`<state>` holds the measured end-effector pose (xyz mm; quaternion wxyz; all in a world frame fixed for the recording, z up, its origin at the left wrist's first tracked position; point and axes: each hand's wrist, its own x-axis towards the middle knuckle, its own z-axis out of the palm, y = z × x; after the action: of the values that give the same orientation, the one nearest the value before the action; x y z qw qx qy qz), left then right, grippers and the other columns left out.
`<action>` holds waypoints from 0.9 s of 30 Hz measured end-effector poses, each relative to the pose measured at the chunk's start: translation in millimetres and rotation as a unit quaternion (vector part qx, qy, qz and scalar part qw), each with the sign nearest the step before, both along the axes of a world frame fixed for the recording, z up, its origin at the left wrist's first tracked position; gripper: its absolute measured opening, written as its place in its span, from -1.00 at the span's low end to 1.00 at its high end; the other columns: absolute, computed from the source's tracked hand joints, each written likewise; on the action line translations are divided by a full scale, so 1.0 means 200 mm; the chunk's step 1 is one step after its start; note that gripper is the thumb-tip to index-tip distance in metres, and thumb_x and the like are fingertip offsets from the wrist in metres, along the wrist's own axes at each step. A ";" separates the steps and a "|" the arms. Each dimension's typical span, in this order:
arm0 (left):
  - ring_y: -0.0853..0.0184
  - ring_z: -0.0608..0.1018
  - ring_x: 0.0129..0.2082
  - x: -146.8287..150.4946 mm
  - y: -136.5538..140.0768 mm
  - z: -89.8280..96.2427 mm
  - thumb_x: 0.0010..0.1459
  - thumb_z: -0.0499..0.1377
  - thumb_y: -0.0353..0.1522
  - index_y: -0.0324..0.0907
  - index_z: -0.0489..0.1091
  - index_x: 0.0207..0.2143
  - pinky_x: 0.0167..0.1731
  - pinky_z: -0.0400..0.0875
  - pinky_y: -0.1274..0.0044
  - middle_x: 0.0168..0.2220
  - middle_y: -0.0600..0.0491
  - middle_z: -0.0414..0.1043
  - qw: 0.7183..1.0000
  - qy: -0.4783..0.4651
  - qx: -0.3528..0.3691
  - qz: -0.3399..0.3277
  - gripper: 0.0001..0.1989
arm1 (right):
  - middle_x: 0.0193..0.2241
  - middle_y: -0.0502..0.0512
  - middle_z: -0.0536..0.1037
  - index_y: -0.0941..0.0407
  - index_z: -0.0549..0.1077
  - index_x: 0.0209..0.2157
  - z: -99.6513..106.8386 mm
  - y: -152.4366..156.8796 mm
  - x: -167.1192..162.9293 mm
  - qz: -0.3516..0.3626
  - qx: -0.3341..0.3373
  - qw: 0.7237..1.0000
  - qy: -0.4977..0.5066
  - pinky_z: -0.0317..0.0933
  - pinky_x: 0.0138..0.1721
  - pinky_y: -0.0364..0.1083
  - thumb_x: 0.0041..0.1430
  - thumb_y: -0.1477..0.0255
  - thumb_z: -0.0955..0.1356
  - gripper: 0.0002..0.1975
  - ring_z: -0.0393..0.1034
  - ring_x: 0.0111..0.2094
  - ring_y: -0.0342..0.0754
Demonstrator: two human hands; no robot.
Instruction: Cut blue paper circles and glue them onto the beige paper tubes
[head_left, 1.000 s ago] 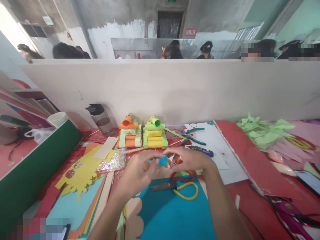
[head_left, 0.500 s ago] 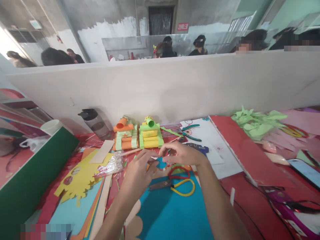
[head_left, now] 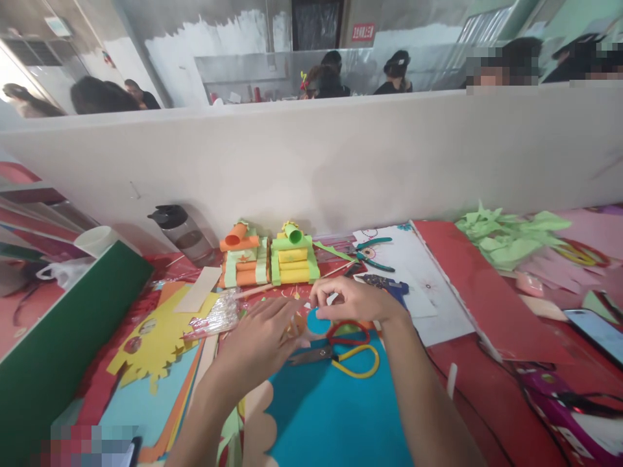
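Note:
Over the craft supplies, my right hand (head_left: 351, 302) pinches a small blue paper circle (head_left: 318, 322) between thumb and fingers. My left hand (head_left: 267, 334) is just left of the circle, its fingers stretched out and apart, with nothing visible in them. Below both hands, scissors (head_left: 355, 370) with one red and one yellow handle lie on a large blue sheet (head_left: 335, 415). A scallop-edged beige paper (head_left: 257, 421) shows along the sheet's left side. Beyond my hands stand two paper-roll models, one orange and green (head_left: 246, 275), one yellow and green (head_left: 294, 272).
Teal-handled pliers (head_left: 374, 264), a blue glue gun (head_left: 396, 287) and white sheets (head_left: 438, 324) lie to the right. Left are yellow cut paper (head_left: 141, 344), a dark-lidded bottle (head_left: 182, 237) and a green board (head_left: 73, 331). A white partition (head_left: 272, 168) backs the table; people sit beyond it.
My left hand has moved slightly left and down, away from the blue circle, and its fingers have straightened. My right hand keeps hold of the circle, which shows more fully. The view has tilted down slightly.

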<state>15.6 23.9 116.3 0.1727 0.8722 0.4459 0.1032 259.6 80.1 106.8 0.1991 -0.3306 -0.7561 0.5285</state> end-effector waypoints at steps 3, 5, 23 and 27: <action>0.15 0.54 -0.03 0.02 0.00 -0.02 0.34 0.13 -0.23 -0.02 0.36 0.06 -0.19 0.39 0.40 0.00 0.02 0.52 1.000 0.019 -0.014 -0.008 -0.73 | -0.34 0.01 0.47 0.13 0.39 -0.48 -0.02 0.01 -0.01 -0.003 -0.006 1.000 -0.024 0.20 -0.28 -0.15 0.15 0.25 0.45 -0.71 0.35 -0.30 -0.08; 0.18 0.55 -0.11 0.03 0.01 -0.01 0.36 0.11 -0.22 -0.02 0.38 0.01 -0.26 0.36 0.42 -0.09 0.06 0.55 1.000 0.020 -0.021 -0.010 -0.77 | -0.35 0.01 0.47 0.12 0.39 -0.45 -0.03 0.01 -0.02 -0.020 -0.019 0.999 -0.034 0.20 -0.30 -0.15 0.14 0.22 0.45 -0.71 0.36 -0.30 -0.07; 0.17 0.53 -0.17 0.04 0.00 0.00 0.35 0.11 -0.26 -0.09 0.37 -0.08 -0.29 0.34 0.43 -0.19 0.05 0.51 0.999 0.043 -0.014 -0.009 -0.84 | -0.30 0.00 0.47 0.08 0.38 -0.31 -0.07 0.03 -0.02 -0.018 -0.102 0.993 -0.049 0.27 -0.30 -0.14 0.18 0.16 0.45 -0.70 0.39 -0.29 -0.06; 0.20 0.52 -0.22 0.03 -0.02 0.01 0.36 0.09 -0.35 -0.10 0.34 -0.16 -0.39 0.28 0.47 -0.22 0.07 0.48 0.999 0.052 -0.003 -0.011 -0.94 | -0.28 0.02 0.47 0.09 0.40 -0.29 -0.06 0.02 -0.03 -0.023 -0.095 0.995 -0.037 0.27 -0.34 -0.16 0.16 0.19 0.47 -0.70 0.38 -0.27 -0.06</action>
<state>22.3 20.0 118.3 0.1530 0.8805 0.4455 0.0540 252.9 84.9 94.5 0.1509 -0.3847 -0.7015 0.5806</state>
